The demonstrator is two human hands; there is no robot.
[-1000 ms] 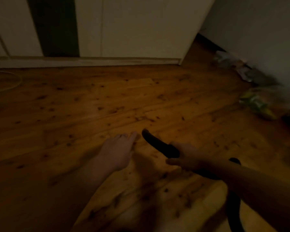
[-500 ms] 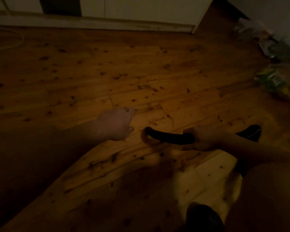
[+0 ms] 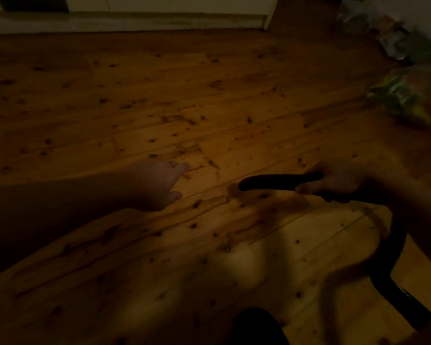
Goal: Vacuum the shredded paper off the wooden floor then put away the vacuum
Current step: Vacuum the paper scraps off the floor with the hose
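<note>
Black vacuum nozzle [image 3: 271, 181] sits centre right, gripped by the right hand [image 3: 334, 181], tip pointing left over the wooden floor [image 3: 159, 95]. At centre left, the left hand [image 3: 157, 185] is relaxed, holding nothing. The hose [image 3: 393, 257] curves to lower right.

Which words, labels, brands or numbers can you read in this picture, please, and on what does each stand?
No text can be read anywhere.
On the packets by the wall, any print is too blurred and dark.
On the green and yellow bag, it is likewise blurred.
On the black vacuum hose, held in the right hand, no label shows.
</note>
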